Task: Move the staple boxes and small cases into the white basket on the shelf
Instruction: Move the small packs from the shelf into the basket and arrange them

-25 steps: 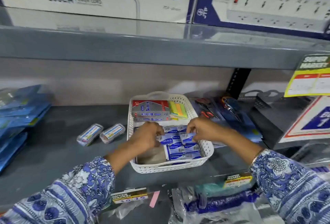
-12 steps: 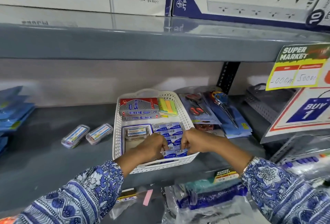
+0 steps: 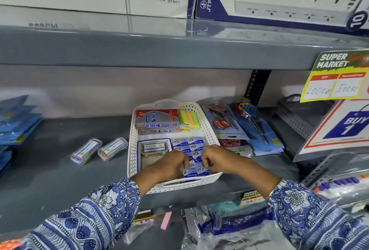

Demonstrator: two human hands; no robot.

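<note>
Head view: your left hand [image 3: 173, 163] and right hand [image 3: 216, 160] both pinch the blue staple boxes [image 3: 191, 146], squaring the stack at the basket [image 3: 207, 128]'s 5 o'clock corner. Two cases [image 3: 99, 150] wait on the shelf at its 9 o'clock. "Softek" boxes [image 3: 156, 120] sit at its 12.

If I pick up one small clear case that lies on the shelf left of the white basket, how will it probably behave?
The nearer clear case looks like rigid plastic, so it will probably stay stiff. It seems small and flat-sided, so likely light and not apt to roll. Its glossy lid may be slightly slippery.
</note>
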